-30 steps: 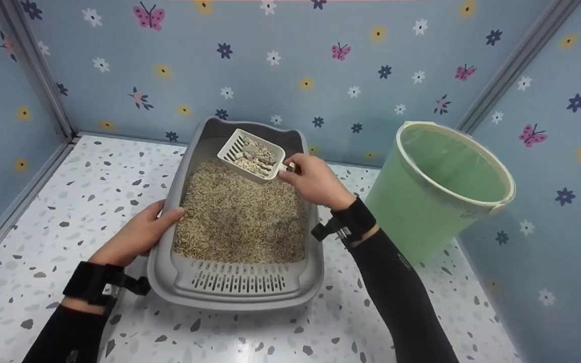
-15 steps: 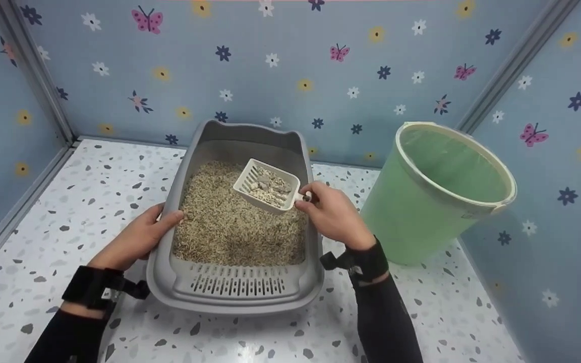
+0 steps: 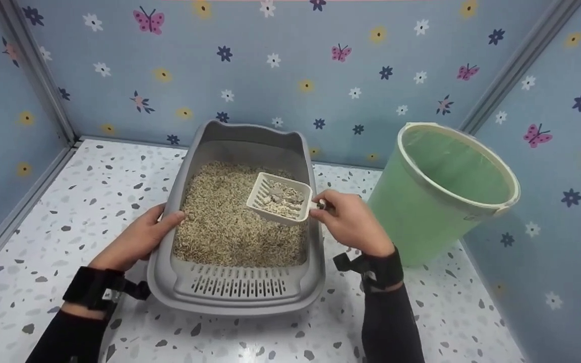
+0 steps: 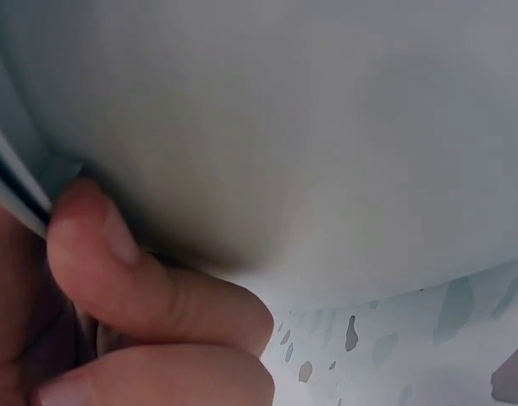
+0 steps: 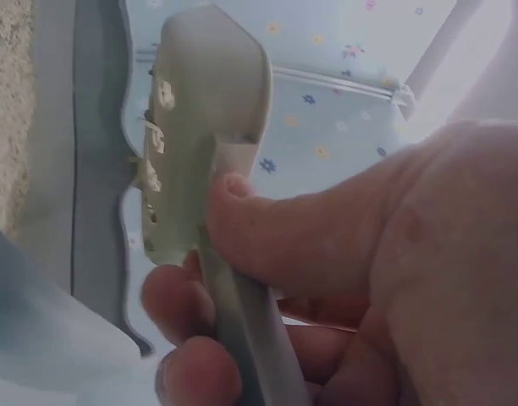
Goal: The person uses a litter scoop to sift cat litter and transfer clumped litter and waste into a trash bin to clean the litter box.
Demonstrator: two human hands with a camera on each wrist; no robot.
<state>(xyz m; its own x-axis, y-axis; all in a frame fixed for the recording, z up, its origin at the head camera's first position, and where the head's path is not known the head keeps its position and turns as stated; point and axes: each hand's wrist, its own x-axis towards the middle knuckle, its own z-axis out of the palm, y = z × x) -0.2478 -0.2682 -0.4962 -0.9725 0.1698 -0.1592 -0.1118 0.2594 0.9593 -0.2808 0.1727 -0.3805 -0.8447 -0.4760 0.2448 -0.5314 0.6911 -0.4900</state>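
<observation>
My right hand (image 3: 353, 219) grips the handle of a white slotted litter scoop (image 3: 270, 214), thumb along the handle in the right wrist view. In the scoop lie pale litter grains and several greyish clumps (image 3: 283, 195). It hangs over the right side of a grey litter box (image 3: 240, 305) that is filled with beige pellet litter (image 3: 220, 217). On the box's left rim, my left hand (image 3: 141, 234) holds on with the thumb over the edge; its curled fingers (image 4: 183, 313) show under the rim in the left wrist view.
A green bin (image 3: 406, 222) with a pale rim and a clear liner stands to the right of the box. A flowered wall (image 3: 270, 40) rises behind. The floor (image 3: 94, 186) is white with grey speckles.
My right hand has brought the loaded scoop from the back of the litter box toward me and to the right. The left hand has stayed on the rim.
</observation>
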